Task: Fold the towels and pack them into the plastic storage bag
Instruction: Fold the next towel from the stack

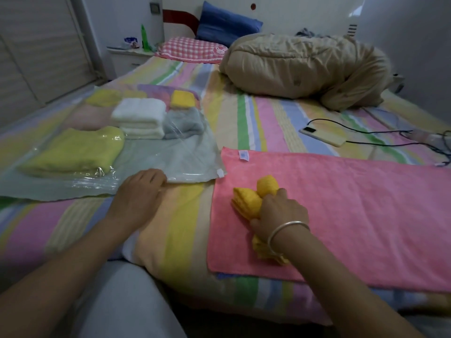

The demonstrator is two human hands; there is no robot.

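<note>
Our right grip (278, 211) clamps the yellow towel (246, 203), bunched on the pink towel (341, 203). It looks soft and light, so corners suit better. Our left grip (142, 189) touches the bag (190, 164); whether it pinches, we cannot tell.

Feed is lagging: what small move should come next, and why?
Probably carry the orange towel, gripped by the right hand, over to the storage bag; the left hand touches its near edge, and folded towels lie inside.
</note>
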